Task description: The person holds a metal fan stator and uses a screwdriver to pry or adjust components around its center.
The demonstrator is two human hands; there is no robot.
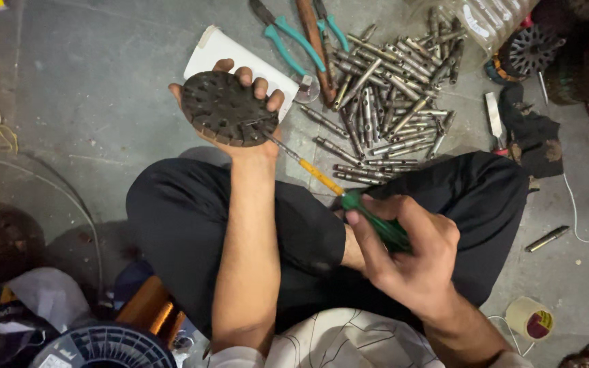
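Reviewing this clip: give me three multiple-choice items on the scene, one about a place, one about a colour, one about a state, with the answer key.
1. Where does the pile of metal rods lie?
A. On the floor beyond the person's knees
B. In a box
C. On the person's lap

2. What colour is the handle of the screwdriver?
A. Red
B. Green
C. Black

3. How is the round slotted disc at this moment?
A. Flat on the floor
B. Hanging from a wire
C. Held up in the left hand

Key: 1 A, the rods are spread on the concrete by the pliers. 2 B, green shows in the right hand. 3 C, fingers wrap its edge and the screwdriver tip meets it.
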